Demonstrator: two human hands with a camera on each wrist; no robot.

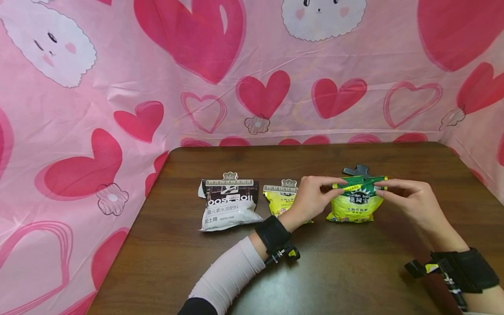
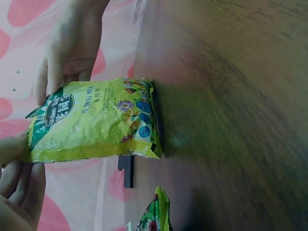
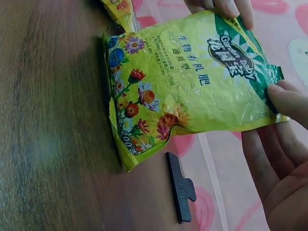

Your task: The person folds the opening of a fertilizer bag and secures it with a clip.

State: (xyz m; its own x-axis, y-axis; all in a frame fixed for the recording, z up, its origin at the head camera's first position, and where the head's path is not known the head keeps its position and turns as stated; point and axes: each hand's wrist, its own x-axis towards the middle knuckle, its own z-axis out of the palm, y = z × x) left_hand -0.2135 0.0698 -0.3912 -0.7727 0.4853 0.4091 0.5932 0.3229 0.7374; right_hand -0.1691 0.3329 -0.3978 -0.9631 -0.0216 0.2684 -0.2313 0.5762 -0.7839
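A yellow and green fertilizer bag (image 1: 354, 208) stands upright on the right part of the table. My left hand (image 1: 309, 197) pinches its upper left corner between thumb and fingers. At the opposite upper corner, my right hand (image 1: 417, 205) holds the bag the same way. The right wrist view shows flowers printed on the bag's lower front (image 3: 144, 96) and the folded green top edge. Behind the bag lies a black bag clip (image 1: 358, 169), also visible in the right wrist view as a loose dark clip (image 3: 180, 187). Nothing is attached to this bag's top.
Left of my left hand lies a second yellow bag (image 1: 279, 202) with a silver clip (image 1: 288, 186) on its top, partly covered by that hand. Further left is a white and dark brown bag (image 1: 230, 214) with a similar clip (image 1: 230, 179). Pink heart-printed cloth (image 1: 275, 52) hangs behind the wooden table (image 1: 177, 262).
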